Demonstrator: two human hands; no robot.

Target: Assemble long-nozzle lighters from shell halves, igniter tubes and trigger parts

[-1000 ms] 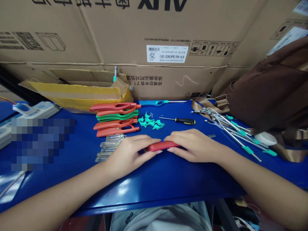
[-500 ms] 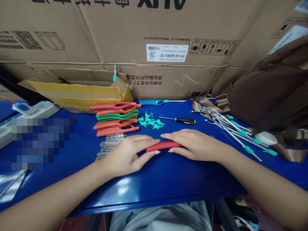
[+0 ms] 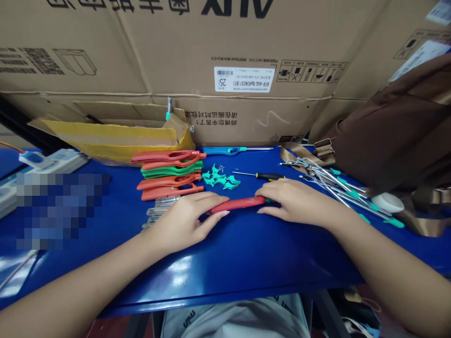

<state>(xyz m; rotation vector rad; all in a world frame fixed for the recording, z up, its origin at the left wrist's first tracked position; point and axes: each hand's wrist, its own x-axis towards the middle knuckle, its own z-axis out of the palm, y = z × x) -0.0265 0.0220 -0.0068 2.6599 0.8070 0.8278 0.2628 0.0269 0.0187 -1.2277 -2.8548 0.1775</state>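
A red lighter body (image 3: 237, 204) lies on the blue table (image 3: 225, 263) between my hands. My left hand (image 3: 186, 218) pinches its left end between thumb and fingers. My right hand (image 3: 296, 201) covers and grips its right end, fingers curled over it. Just behind lie small teal plastic triggers (image 3: 220, 179) and a black-and-yellow screwdriver (image 3: 268, 176). Left of them is a stack of red and green lighter shells (image 3: 171, 172), with clear tubes (image 3: 160, 211) beside my left hand.
Metal rods with teal collars (image 3: 343, 190) spread at the right, by a brown bag (image 3: 398, 126) and strap. A blue assembled lighter (image 3: 232, 149) lies at the back. Cardboard boxes (image 3: 211, 61) wall the rear; a yellow-lined box (image 3: 112, 134) and power strip (image 3: 45, 159) sit left.
Both hands have shifted the red lighter body a little farther from me and to the right; my right hand slid off its middle toward its right end, baring more of it.
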